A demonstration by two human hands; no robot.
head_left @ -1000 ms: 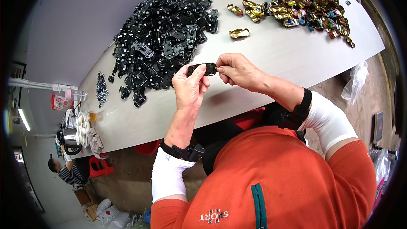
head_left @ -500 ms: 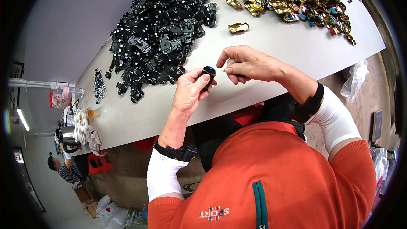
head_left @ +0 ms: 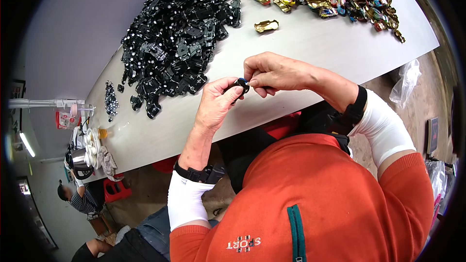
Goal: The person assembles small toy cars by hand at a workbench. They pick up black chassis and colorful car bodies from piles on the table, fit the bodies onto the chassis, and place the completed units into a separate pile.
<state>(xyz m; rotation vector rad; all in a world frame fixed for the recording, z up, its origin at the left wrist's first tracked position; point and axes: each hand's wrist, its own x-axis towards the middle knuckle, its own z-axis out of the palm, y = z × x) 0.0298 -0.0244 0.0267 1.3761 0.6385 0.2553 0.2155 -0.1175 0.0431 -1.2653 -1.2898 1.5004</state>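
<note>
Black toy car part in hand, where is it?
The black toy car part is near the head view's centre, in the left hand, just left of the right hand.

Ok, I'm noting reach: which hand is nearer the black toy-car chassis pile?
Left. The left hand is beside the lower right edge of the chassis pile; the right hand is farther right, past the left.

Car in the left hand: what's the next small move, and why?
Probably steady the car with the left hand while the right hand works gently at its blue end: the left hand pinches it above the table, and the right hand's fingertips are at that end. Any part between them is too small to tell.
</note>
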